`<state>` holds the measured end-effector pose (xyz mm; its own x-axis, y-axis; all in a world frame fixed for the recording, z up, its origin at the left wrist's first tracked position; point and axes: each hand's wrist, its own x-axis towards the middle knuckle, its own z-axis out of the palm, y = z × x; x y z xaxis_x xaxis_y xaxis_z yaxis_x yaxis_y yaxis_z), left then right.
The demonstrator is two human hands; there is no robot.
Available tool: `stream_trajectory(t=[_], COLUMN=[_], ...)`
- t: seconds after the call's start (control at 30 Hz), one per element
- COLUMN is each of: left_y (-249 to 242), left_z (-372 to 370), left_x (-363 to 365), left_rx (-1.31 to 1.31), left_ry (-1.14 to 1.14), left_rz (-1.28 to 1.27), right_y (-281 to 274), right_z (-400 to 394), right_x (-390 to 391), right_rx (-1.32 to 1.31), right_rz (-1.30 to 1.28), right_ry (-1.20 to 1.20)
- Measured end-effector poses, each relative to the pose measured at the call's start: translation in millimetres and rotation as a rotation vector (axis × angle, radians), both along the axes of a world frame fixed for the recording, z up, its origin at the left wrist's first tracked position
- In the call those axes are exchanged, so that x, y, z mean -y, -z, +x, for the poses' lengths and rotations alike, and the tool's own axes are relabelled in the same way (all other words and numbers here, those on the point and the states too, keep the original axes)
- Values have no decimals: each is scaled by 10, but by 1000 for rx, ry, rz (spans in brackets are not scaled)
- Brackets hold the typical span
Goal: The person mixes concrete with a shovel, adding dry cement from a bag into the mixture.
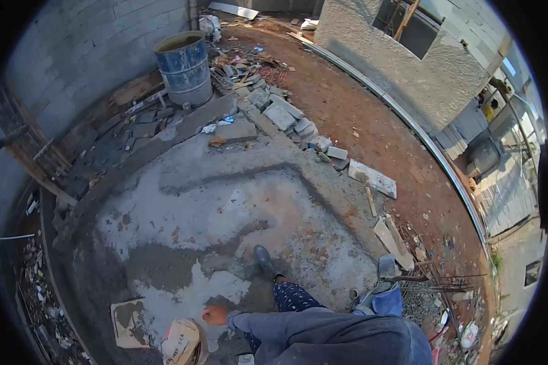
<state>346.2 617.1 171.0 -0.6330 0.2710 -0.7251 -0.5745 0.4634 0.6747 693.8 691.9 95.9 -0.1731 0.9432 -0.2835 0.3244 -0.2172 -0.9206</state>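
Shirt cloth (353,340) and its long sleeve lie nearest, crossing over my patterned trousers (295,298) and hiding part of that leg. At the sleeve's left end my hand (215,314) has its fingers curled in, hardly open; whether they grasp anything I cannot tell. Just beside it, near and to the left, is a paper bag (181,342) with dark lettering, its lower end cut off by the edge of my view. Farther left, a squarish, smeared sheet (128,325) lies flat on the rough floor (164,225). My boot (262,258) stands on that floor, beyond the hand. To my right, a blue object (388,302) is partly covered by my shirt. Broken blocks (283,114) line the far side, and a blue drum (184,70) stands far left, near the wall.
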Motion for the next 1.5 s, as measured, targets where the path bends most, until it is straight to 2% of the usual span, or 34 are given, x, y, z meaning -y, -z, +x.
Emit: stream_trajectory(t=[0.03,0.07,0.1,0.13,0.17,0.23,0.27,0.3,0.33,0.37,0.4,0.43,0.57,0.6,0.7,0.77,0.83,0.9,0.97,1.0,1.03,1.13,1.2,1.23,1.33,1.37,1.43,1.5], left_y=[-9,-95,-180,-373,-404,-438,-543,-581,-603,-616,-630,-617,-519,-502,-462,-360,-12,126,222,238,255,462,177,284,-267,-188,-790,-1099], left_z=[-341,-104,106,240,331,306,322,377,458,559,687,815,1411,1562,1999,2173,2225,2389,2634,2770,2899,3244,3619,3702,4177,4227,4503,4630], left_x=[292,284,247,283,203,88,33,-141,-341,-520,-646,-834,-1775,-1982,-2803,-3346,-3956,-4755,-5614,-6128,-6591,-8096,-9060,-9613,-10980,-11473,-12187,-12529], left_rx=[114,-84,-89,-93,-84,-70,-89,-97,-100,-135,-175,-211,-169,-141,-36,7,21,54,71,79,122,133,145,182,198,194,257,227], left_ry=[-84,-278,-304,-298,-344,-425,-456,-483,-510,-558,-564,-570,-644,-649,-531,-470,-414,-343,-322,-311,-285,-224,-86,-99,125,191,228,265], left_rz=[71,6,-7,-35,22,130,118,118,120,117,113,117,78,65,111,170,224,261,244,245,241,198,118,169,294,366,411,380], right_y=[-626,-471,-346,10,-1,39,-76,-61,-16,-55,-52,-285,-714,-715,-650,-429,-277,89,448,1174,1211,780,261,21,-674,-878,-1200,-1389], right_z=[638,940,1310,1729,2224,3224,3709,4230,4727,5229,5686,6058,7023,7128,7084,6825,6505,6239,6081,6399,6383,6175,6005,5927,5905,5881,5824,5751], right_x=[-105,-157,-230,-274,-342,-524,-694,-831,-949,-1106,-1200,-1336,-1913,-1992,-2143,-2176,-2189,-2193,-2248,-2051,-2525,-3611,-4103,-4493,-5881,-6295,-7016,-7548], right_rx=[11,113,184,229,313,741,799,886,924,951,944,928,425,279,182,158,192,160,-6,-621,-540,-286,-107,-25,-21,-66,-52,-2], right_rz=[-170,-83,-152,-206,-219,-299,-509,-550,-533,-517,-444,-397,-352,-352,-398,-492,-586,-656,-802,-1024,-998,-930,-900,-870,-502,-396,-270,-258], right_ry=[-96,-31,-26,-68,-102,-308,-239,-235,-70,-48,128,284,915,1036,1097,1053,876,816,848,844,833,833,832,833,948,969,887,783])
